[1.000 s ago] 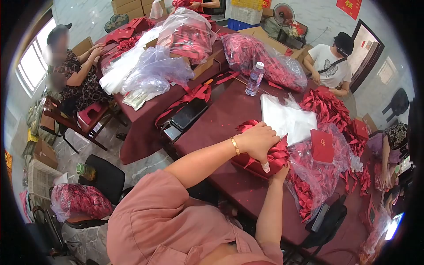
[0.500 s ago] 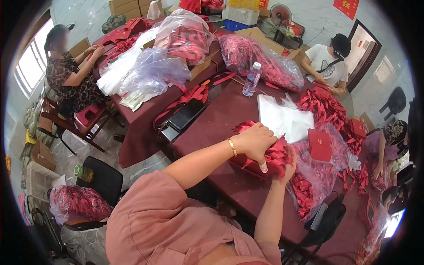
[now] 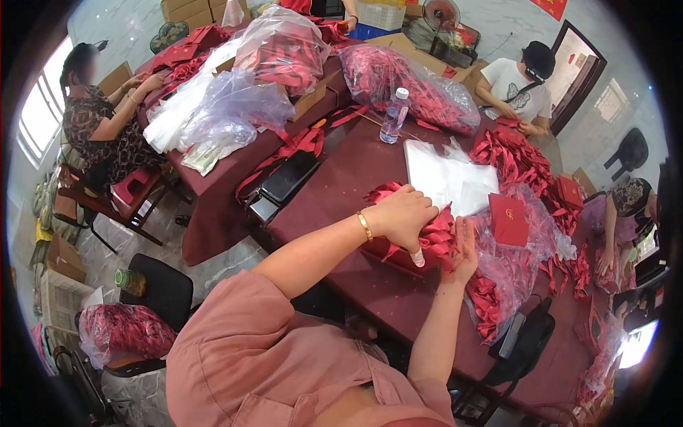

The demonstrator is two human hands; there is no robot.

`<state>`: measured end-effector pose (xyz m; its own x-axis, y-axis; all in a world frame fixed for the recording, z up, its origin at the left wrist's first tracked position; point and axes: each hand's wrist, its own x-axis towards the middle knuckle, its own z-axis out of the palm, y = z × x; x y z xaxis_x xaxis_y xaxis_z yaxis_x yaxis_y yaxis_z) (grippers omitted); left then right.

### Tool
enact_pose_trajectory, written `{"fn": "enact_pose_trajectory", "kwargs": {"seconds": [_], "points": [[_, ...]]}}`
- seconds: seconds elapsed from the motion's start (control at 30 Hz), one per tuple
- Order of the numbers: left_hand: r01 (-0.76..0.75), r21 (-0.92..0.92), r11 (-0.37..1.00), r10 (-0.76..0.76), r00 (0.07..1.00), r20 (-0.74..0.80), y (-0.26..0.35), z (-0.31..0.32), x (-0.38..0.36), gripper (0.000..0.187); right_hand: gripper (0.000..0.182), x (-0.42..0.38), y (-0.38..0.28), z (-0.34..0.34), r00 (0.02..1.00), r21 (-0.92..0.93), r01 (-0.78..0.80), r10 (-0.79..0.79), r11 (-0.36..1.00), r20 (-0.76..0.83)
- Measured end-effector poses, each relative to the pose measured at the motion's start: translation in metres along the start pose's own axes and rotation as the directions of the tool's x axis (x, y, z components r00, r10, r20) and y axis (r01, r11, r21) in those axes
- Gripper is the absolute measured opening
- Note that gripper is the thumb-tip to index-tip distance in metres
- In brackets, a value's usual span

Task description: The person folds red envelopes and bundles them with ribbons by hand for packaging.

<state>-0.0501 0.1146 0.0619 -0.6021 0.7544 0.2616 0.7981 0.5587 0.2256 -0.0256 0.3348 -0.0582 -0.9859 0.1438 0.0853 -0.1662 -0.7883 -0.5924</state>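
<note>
My left hand (image 3: 404,218), with a gold bracelet at the wrist and a pale wrap on the thumb, is closed over the top of a bundle of red ribboned pieces (image 3: 440,238). Loops and ends of shiny red ribbon stick up from the bundle, which stands near the table's front edge. At its right end is my right hand (image 3: 464,255), fingers stretched upward and palm turned to the ribbons. Just right of that hand, a flat red packet with a gold emblem (image 3: 509,219) lies on a clear plastic bag of red ribbon (image 3: 491,306).
White plastic sheets (image 3: 449,176) and a water bottle (image 3: 394,117) lie beyond my hands on the dark red table (image 3: 334,206). Large bags of red goods (image 3: 409,85) fill the back. A black bag (image 3: 526,341) sits at the right edge. Other people work around the tables.
The right hand's fingers have straightened and moved slightly off the ribbons. My left hand stays on the bundle. The whole view has shifted a little; another person's arm appears at the back.
</note>
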Motion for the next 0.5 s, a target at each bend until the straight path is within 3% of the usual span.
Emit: {"fn": "enact_pose_trajectory", "kwargs": {"seconds": [0.03,0.1,0.23,0.3,0.33,0.5], "points": [[0.003,-0.001,1.0,-0.003,1.0,0.002,0.0,0.0,0.0,0.077,0.061,0.0,0.0,-0.003,1.0,0.0,-0.003,0.003,1.0,-0.001],[0.015,-0.006,1.0,-0.015,0.999,0.031,0.001,-0.001,0.001,0.077,0.059,0.004,-0.003,-0.011,0.995,0.2,-0.076,0.06,0.977,0.083],[-0.005,0.001,1.0,0.005,1.0,0.002,0.0,-0.001,0.001,0.076,0.068,0.007,-0.007,-0.02,0.99,0.304,-0.122,0.095,0.945,0.103],[-0.008,-0.009,1.0,0.008,1.0,-0.003,0.001,0.0,0.0,0.076,0.075,0.008,-0.007,-0.022,0.925,0.489,-0.284,0.102,0.825,0.366],[-0.009,-0.016,1.0,0.008,1.0,0.0,0.001,-0.001,0.0,0.075,0.075,0.005,-0.005,-0.015,0.989,0.283,-0.138,0.119,0.949,0.083],[-0.003,-0.011,1.0,0.003,1.0,0.006,0.002,-0.001,0.0,0.075,0.075,0.0,-0.001,0.0,0.99,0.184,-0.138,0.138,0.973,0.016]]}}
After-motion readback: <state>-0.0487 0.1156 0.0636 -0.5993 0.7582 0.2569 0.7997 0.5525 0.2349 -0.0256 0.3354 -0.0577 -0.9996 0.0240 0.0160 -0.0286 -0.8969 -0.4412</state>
